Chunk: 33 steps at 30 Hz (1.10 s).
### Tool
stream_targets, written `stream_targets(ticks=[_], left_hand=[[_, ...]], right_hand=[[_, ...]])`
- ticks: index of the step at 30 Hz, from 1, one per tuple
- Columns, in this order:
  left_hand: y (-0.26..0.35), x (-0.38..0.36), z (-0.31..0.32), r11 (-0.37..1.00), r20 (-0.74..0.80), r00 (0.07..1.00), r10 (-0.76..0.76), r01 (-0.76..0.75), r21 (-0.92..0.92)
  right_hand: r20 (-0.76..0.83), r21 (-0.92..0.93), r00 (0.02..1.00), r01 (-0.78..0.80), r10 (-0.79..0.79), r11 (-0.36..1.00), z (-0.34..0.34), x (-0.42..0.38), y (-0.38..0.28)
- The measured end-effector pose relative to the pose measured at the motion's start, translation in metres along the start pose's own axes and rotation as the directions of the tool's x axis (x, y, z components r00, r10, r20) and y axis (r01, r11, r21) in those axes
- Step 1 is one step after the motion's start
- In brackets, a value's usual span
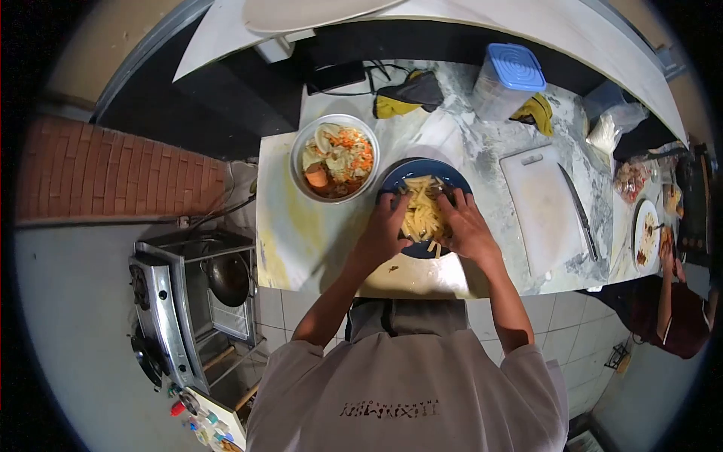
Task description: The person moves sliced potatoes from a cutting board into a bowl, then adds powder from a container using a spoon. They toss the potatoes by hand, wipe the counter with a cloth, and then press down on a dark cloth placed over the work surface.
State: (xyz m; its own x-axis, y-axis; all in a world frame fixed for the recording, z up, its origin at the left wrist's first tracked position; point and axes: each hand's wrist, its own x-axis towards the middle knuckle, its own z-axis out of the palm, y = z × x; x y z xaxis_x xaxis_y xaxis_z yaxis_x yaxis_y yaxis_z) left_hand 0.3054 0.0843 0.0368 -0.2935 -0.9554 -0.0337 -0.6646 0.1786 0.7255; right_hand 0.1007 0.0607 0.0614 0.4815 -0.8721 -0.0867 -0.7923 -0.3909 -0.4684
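Note:
A dark blue bowl [392, 179] holds a pile of pale yellow cut strips [423, 211] that look like potato. Both my hands reach into this bowl from its near side. My left hand [382, 230] has its fingers bent against the strips on the left, thumb near the front rim. On the right, my right hand [468, 226] curls its fingers round the other side of the pile. Some fingertips are hidden among the strips. A few strips lie by the bowl's near edge. Left of the bowl stands a metal bowl [296, 167] of shredded orange and pale vegetables [343, 154].
A white cutting board [544, 215] and a dark knife [578, 207] lie to the right. Behind are a blue-lidded container [516, 68] and yellow-black cloths [407, 96]. Another person [670, 309] works at the far right beside a plate [645, 233]. A stove [158, 301] stands lower left.

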Motion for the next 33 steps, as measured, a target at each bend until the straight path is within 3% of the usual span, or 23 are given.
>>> stream_targets(ticks=[2,4,6,10,12,14,15,16,18,19,23,27,29,33], left_hand=[[-0.004,-0.001,0.013,0.999,0.019,1.000,-0.014,0.015,-0.051],[-0.016,-0.001,0.036,0.997,-0.068,0.997,-0.045,0.049,0.052],[-0.004,0.001,0.036,0.991,-0.093,0.988,-0.122,0.126,0.040],[0.006,0.006,0.020,0.988,-0.016,0.989,-0.150,0.149,-0.034],[0.007,0.000,0.016,0.985,-0.037,0.996,-0.081,0.075,-0.155],[-0.007,-0.008,0.014,0.975,0.076,0.997,0.001,0.016,-0.222],[-0.011,-0.012,0.007,0.975,0.129,0.992,0.015,0.014,-0.223],[-0.014,-0.016,0.002,0.974,0.184,0.983,0.027,0.015,-0.227],[-0.007,-0.016,-0.014,0.990,0.181,0.983,0.024,0.002,-0.142],[0.001,-0.014,-0.025,0.989,0.208,0.978,-0.019,0.050,-0.141],[-0.003,-0.005,-0.028,0.998,0.140,0.990,-0.024,0.033,-0.062],[-0.008,0.009,-0.014,0.999,0.202,0.979,0.022,-0.015,-0.036],[-0.018,0.013,0.002,0.985,0.136,0.979,0.154,-0.163,0.059],[-0.020,0.024,0.016,0.977,0.089,0.989,0.122,-0.135,0.163]], right_hand=[[0.072,-0.034,0.993,-0.091,0.093,0.995,0.009,0.005,-0.001],[0.094,-0.089,0.992,-0.074,0.083,0.993,0.020,0.011,-0.004],[0.081,-0.038,0.977,-0.195,0.198,0.980,0.027,0.014,-0.011],[0.013,0.039,0.993,-0.120,0.119,0.992,0.030,0.020,-0.001],[-0.008,0.045,0.979,-0.205,0.206,0.978,0.024,0.020,-0.010],[-0.057,0.089,0.987,-0.146,0.151,0.985,0.014,0.011,-0.021],[-0.194,0.061,0.979,-0.049,0.060,0.997,0.014,0.003,-0.027],[-0.203,0.099,0.978,-0.027,0.047,0.995,0.029,-0.003,-0.012],[-0.150,0.145,0.989,0.027,-0.005,0.989,0.020,-0.008,-0.017],[-0.022,0.161,0.996,-0.078,0.083,0.984,0.012,-0.008,-0.023],[0.096,0.051,0.987,-0.135,0.129,0.990,0.003,0.000,-0.023],[0.037,-0.087,0.994,-0.097,0.101,0.991,0.031,0.015,-0.008],[0.058,-0.107,0.979,-0.187,0.194,0.977,0.043,0.022,-0.008],[0.092,-0.036,0.969,-0.225,0.227,0.974,0.052,0.032,0.000]])
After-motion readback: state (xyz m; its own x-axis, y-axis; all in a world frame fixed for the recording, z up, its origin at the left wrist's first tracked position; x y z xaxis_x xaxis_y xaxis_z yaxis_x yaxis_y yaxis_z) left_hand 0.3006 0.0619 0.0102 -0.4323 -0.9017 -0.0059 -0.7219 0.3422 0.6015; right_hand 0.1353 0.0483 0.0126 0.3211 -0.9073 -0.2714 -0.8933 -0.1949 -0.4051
